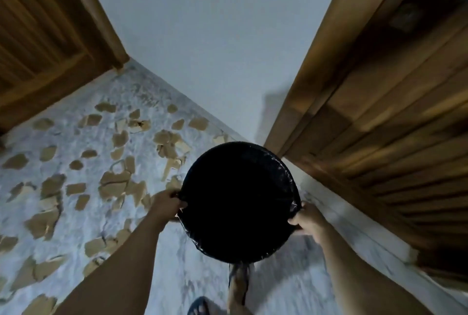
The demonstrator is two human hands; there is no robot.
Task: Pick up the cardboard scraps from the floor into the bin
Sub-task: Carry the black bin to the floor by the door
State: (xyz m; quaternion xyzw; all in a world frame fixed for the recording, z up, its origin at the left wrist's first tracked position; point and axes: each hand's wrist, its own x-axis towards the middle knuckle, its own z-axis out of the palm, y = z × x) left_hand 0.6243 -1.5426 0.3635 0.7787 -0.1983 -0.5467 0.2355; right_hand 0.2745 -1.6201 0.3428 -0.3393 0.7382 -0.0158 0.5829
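Observation:
A round bin (283, 170) lined with a black plastic bag hangs in front of me, its dark opening facing up. My left hand (167, 204) grips its left rim and my right hand (307, 222) grips its right rim. Several brown cardboard scraps (114, 183) lie scattered over the pale marbled floor to the left of the bin, reaching from the far wall to the near left corner of the view. The inside of the bin is too dark to see.
A wooden door (50, 36) stands at the far left and a slatted wooden door (392, 124) at the right, with a white wall (215, 48) between them. My feet in sandals (238, 287) are below the bin on the floor.

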